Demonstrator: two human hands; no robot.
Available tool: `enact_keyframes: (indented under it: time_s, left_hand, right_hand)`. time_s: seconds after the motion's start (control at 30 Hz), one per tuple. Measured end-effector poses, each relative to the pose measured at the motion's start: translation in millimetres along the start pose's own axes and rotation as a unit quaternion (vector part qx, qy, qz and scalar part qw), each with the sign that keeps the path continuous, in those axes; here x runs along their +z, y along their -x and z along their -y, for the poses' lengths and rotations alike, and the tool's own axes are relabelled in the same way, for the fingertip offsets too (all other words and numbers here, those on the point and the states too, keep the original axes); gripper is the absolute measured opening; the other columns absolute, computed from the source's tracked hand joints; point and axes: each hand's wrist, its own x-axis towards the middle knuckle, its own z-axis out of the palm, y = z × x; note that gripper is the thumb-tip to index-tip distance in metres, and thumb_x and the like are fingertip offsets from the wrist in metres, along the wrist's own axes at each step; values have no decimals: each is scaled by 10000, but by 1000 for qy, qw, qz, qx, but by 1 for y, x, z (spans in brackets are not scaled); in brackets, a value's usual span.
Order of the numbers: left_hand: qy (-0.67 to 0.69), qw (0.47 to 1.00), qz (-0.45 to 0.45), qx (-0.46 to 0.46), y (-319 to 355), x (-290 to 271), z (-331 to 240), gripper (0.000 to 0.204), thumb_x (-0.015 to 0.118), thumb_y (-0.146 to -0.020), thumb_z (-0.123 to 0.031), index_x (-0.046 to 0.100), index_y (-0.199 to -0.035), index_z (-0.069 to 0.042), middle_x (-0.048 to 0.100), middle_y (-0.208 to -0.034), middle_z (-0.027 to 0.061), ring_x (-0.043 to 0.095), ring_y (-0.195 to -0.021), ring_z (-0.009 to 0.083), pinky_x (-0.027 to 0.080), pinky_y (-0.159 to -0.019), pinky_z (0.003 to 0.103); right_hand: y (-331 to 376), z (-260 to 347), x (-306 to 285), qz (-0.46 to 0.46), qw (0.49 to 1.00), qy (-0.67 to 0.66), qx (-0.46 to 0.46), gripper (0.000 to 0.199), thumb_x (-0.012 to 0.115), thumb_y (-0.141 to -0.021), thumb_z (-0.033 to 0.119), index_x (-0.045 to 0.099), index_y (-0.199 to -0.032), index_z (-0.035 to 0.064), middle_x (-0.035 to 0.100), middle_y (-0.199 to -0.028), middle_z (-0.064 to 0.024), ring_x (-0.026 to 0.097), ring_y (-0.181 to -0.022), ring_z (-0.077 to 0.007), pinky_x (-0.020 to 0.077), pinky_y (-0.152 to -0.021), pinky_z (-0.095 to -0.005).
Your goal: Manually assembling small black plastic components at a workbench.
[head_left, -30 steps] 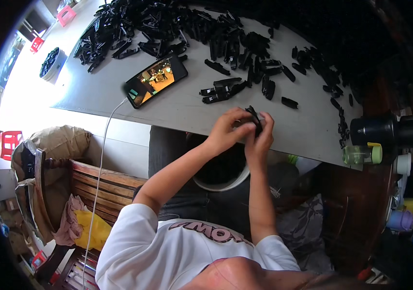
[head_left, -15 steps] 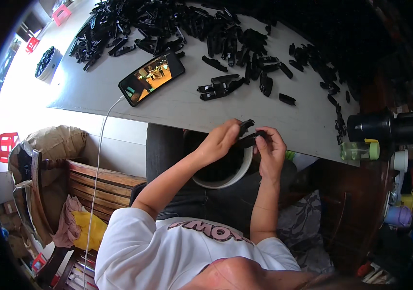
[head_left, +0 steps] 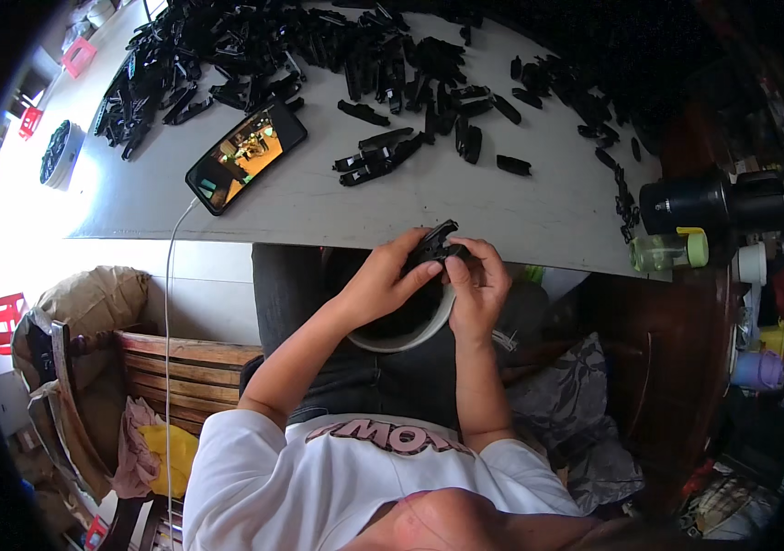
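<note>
My left hand (head_left: 386,279) is closed around a long black plastic part (head_left: 432,244), held just past the table's near edge. Close against it, my right hand (head_left: 476,286) pinches at the part's right end, thumb and fingers bent. Whether a second black piece sits in the right fingers is hidden. Below both hands, a pale-rimmed bucket (head_left: 398,345) stands between my legs, its inside dark. Several similar black parts (head_left: 383,158) lie on the grey table (head_left: 319,213) beyond my hands, and a big heap of black parts (head_left: 227,41) covers its far side.
A phone (head_left: 247,154) playing a video lies at the left, its white cable (head_left: 170,321) hanging over the table edge. On the right are a green-lidded clear bottle (head_left: 666,253) and a black flask (head_left: 686,204). A wooden bench (head_left: 181,367) stands at lower left.
The two hands have come together; the black pieces held apart earlier now meet between the fingers. The whole view has shifted, with table items appearing further left.
</note>
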Motion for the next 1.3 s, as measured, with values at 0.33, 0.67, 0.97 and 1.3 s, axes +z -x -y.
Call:
enact_keyframes:
  time_s: [0.33,0.67,0.97,1.3]
  left_hand:
    - [-8,999,24,39,11,7,0,404,521,-861,-105,423,-1228,33,569,-983,251,534,-901,454,454,-742,405]
    - [-411,895,-165,-55,-30,-40,25,365,570,-850,-227,479,-1164,-64,585,-897,152,604,-786,330,479,-627,417]
    - [-574,798,-150,-103,-16,-61,28,317,610,-780,-180,495,-1066,-106,546,-898,100,587,-801,272,491,-619,384]
    - [-50,982,-112,-145,3,-60,13,308,647,-796,-57,494,-1060,-16,527,-736,27,536,-680,119,414,-602,265]
  right_hand:
    - [0,-10,-3,65,979,-177,73,408,669,-809,120,466,-1135,-17,588,-1110,-198,543,-1092,-269,367,-992,-376]
    - [-114,-31,-77,-93,904,396,-135,267,548,-822,30,553,-1090,22,589,-1053,-101,570,-968,-222,452,-833,-336]
    - [-131,-31,-83,16,758,647,-81,256,605,-823,135,594,-1068,62,572,-1039,-104,575,-926,-325,474,-772,-388]
    - [-85,-17,-63,56,991,83,93,208,516,-838,27,537,-1044,4,655,-867,-122,553,-626,-143,458,-580,-253]
